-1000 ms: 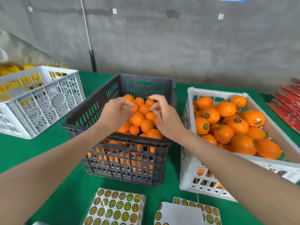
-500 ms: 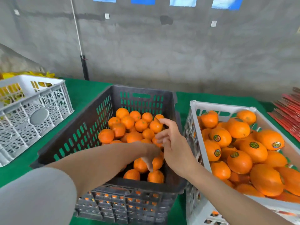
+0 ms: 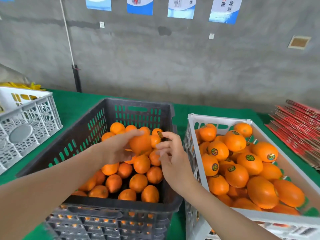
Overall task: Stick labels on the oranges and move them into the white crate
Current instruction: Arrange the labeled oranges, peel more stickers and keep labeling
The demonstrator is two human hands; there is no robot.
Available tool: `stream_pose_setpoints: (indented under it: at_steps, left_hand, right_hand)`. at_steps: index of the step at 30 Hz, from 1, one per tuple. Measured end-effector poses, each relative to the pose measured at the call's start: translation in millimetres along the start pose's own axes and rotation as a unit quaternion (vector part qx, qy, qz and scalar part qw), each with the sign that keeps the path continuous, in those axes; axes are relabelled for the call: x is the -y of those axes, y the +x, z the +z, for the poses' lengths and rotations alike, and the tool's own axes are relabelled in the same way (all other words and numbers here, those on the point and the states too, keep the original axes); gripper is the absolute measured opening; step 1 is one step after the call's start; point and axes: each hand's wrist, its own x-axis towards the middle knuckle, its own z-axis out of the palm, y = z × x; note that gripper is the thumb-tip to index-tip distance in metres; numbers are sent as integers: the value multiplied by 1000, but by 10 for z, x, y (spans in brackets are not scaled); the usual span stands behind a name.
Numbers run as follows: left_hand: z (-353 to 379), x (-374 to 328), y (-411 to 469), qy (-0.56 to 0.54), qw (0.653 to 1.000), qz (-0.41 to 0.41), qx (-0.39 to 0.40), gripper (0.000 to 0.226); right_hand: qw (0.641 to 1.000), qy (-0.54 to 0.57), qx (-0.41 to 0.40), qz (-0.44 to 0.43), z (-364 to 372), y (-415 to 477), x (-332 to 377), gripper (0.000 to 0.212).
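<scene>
Holding one orange (image 3: 140,142) clear of the heap in the dark crate (image 3: 121,206) with the left hand (image 3: 117,150), as seen from the head camera: fingers wrapped over the top and far side of the fruit, thumb beneath it, palm turned rightward, bare forearm slanting in from the lower left corner across the crate's near rim. Just beside it on the right, the right hand (image 3: 173,161), wrist bent, forearm coming in from the lower right edge over the gap between the two crates. Forefinger stretched up and left towards the held orange, with a small round label (image 3: 160,134) at its tip, close to the fruit but not plainly touching it. Remaining fingers loosely bent and blurred; impossible to tell whether the thumb pinches the label or only lies near it. Below both hands, plain oranges (image 3: 138,182) piled in the dark crate. Immediately right of that crate, the white crate (image 3: 220,118), heaped with labelled oranges (image 3: 249,161), round stickers facing up on several. Under everything, a green table cover (image 3: 78,101). At far left, another pale crate (image 3: 31,118); at far right, a fanned stack of red sheets (image 3: 297,125). Behind, a grey concrete wall with blue-and-white posters (image 3: 140,6) along the top.
</scene>
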Motion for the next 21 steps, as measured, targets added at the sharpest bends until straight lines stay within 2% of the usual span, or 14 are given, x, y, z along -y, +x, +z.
stream_pose_setpoints:
  at_steps: [3,6,8,11,18,21]
  left_hand:
    - [-132,31,-153,-165,984,40,55,52]
    - [-132,118,-306,-250,959,53,121,59]
    - [-70,165,-401,-268,954,58,123,64]
    - [14,223,-506,-237,961,79,115,66]
    - [146,292,-599,-245,947,126,162,63]
    - [199,307,-636,-257,938,139,186,72]
  right_hand:
    - [998,52,-31,12,-25,-9,34,39]
    - [994,103,-40,14,-59,-24,114,30]
    - [990,140,-28,12,-78,-41,189,20]
    - [986,168,14,7,-93,-72,326,14]
    - [991,129,24,-9,-161,-67,408,12]
    - [993,111,22,-19,-162,-52,391,11]
